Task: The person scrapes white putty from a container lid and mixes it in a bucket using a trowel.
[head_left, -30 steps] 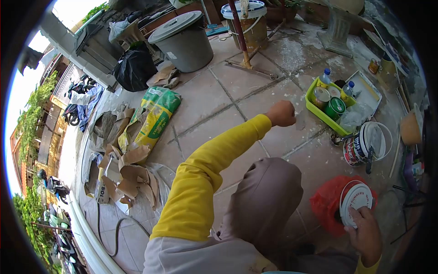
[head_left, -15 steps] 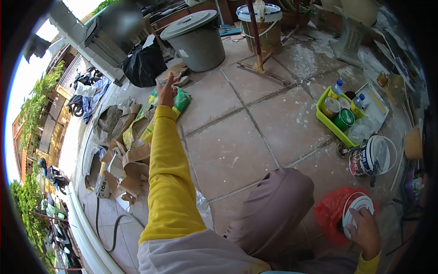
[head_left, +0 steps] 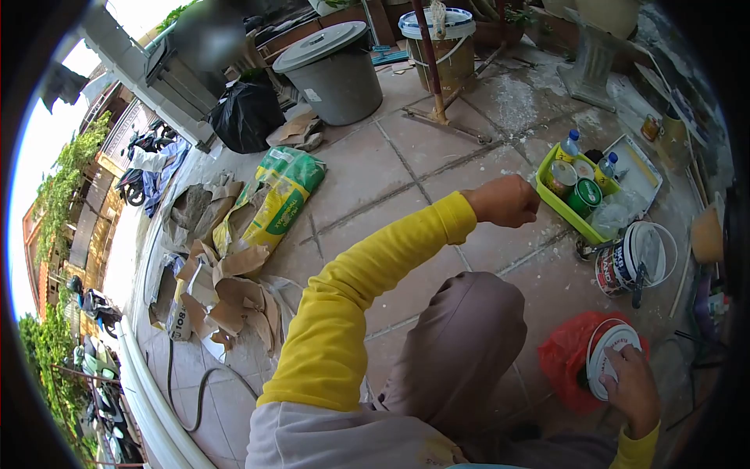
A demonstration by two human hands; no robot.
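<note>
Can [head_left: 612,356]: round paint tin, seen from above; white lid with red lettering and a thin red rim. Stands upright on the tiled floor, seated in a crumpled red bag [head_left: 566,359] that wraps its left side and base. Lid on.

Tray [head_left: 558,205]: lime-green plastic, rectangular, set at an angle on the tiles. Holds tins, one with a green lid, and small blue-capped bottles, all upright.

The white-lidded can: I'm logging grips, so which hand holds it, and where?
The right hand rests on the white-lidded can, fingers on the lid's lower rim.
</note>
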